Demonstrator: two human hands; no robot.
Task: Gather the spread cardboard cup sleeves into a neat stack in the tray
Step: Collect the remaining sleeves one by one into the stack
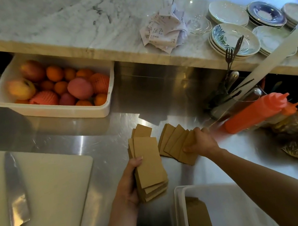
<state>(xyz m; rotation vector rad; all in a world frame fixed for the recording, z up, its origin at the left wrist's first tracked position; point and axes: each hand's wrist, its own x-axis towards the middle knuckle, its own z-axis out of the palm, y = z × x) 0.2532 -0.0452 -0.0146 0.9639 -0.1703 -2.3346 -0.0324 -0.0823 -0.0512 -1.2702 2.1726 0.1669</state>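
My left hand [128,183] grips a thick, uneven bundle of flat brown cardboard cup sleeves [149,164] above the steel counter. To its right, a fanned row of several more sleeves [174,142] lies on the counter, and my right hand [202,141] is closed on the right end of that fan. A white tray [227,198] stands at the bottom, just below both hands. A small stack of sleeves [198,221] lies in the tray's left part.
A white cutting board [44,189] with a large knife [15,204] lies at the left. A white tub of fruit [55,87] sits behind. Orange squeeze bottles [255,114], a cutlery holder [226,98] and stacked plates [234,39] crowd the right.
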